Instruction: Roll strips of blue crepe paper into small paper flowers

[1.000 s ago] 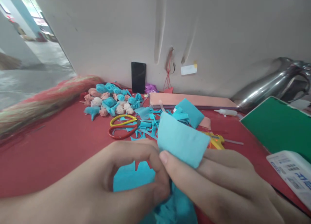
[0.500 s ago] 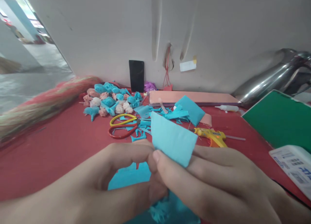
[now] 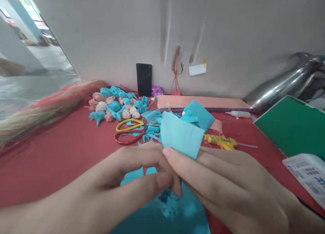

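Observation:
A light blue piece of crepe paper point(image 3: 181, 134) stands up above the fingers of my right hand point(image 3: 228, 186), which are closed on its lower edge. My left hand point(image 3: 137, 173) meets the right one just below the paper. Its thumb and fingers are bent together, and what they pinch is hidden. Under the joined hands shows a fringed, crumpled blue paper bit point(image 3: 169, 203). Beneath it lies a larger blue sheet point(image 3: 152, 217) on the red tabletop point(image 3: 76, 166).
Blue, pink and white paper flowers point(image 3: 114, 105) are heaped at back left. Scissors point(image 3: 129, 132) lie beside blue scraps. A yellow glue gun point(image 3: 220, 141), white tube point(image 3: 238, 114), green board point(image 3: 291, 125) and steel jug point(image 3: 279, 85) are rightward. A black phone point(image 3: 144, 79) leans against the wall.
The upright paper piece has tipped and sits slightly lower in the view, its top edge more curved. My left fingers have shifted, with their tips now pointing down beneath the right hand.

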Action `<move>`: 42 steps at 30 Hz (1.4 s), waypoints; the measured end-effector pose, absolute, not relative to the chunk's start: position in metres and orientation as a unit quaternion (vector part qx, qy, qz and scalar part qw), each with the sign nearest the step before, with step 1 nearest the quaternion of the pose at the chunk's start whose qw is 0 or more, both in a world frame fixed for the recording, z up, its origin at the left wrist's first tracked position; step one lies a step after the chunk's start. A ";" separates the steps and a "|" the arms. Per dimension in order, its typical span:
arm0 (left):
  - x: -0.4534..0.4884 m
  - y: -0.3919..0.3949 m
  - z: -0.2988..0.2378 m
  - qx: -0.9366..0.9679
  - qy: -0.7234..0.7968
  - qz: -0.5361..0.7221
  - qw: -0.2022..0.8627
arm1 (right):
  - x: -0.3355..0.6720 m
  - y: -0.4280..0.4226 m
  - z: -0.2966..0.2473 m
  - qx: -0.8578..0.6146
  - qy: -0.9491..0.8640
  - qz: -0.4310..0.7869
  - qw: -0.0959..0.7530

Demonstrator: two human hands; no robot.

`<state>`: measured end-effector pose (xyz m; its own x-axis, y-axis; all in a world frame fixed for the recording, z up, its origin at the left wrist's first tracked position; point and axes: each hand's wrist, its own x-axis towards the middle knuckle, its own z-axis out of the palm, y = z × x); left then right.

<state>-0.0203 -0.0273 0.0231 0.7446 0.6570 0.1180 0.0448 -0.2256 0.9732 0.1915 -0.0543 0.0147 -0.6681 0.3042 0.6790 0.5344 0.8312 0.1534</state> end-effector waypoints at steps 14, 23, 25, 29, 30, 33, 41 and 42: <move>-0.021 -0.027 0.019 0.636 0.265 0.280 0.668 | 0.200 -0.039 0.002 -0.286 -0.860 -0.137 0.399; -0.016 -0.032 0.018 0.591 0.219 0.298 0.717 | 0.206 -0.042 -0.012 -0.284 -0.853 -0.143 0.415; -0.014 -0.033 0.019 0.595 0.224 0.301 0.711 | 0.209 -0.042 -0.015 -0.284 -0.847 -0.146 0.425; -0.012 -0.034 0.018 0.602 0.226 0.294 0.707 | 0.212 -0.045 -0.022 -0.295 -0.824 -0.144 0.462; -0.012 -0.035 0.018 0.602 0.227 0.291 0.708 | 0.212 -0.045 -0.023 -0.295 -0.822 -0.145 0.464; -0.013 -0.036 0.015 0.599 0.225 0.285 0.714 | 0.212 -0.044 -0.025 -0.305 -0.826 -0.119 0.459; -0.013 -0.013 0.012 0.650 0.301 0.377 0.587 | 0.193 -0.041 -0.025 -0.319 -0.761 0.076 0.559; -0.012 -0.009 0.013 0.659 0.322 0.374 0.567 | 0.191 -0.041 -0.024 -0.327 -0.754 0.105 0.560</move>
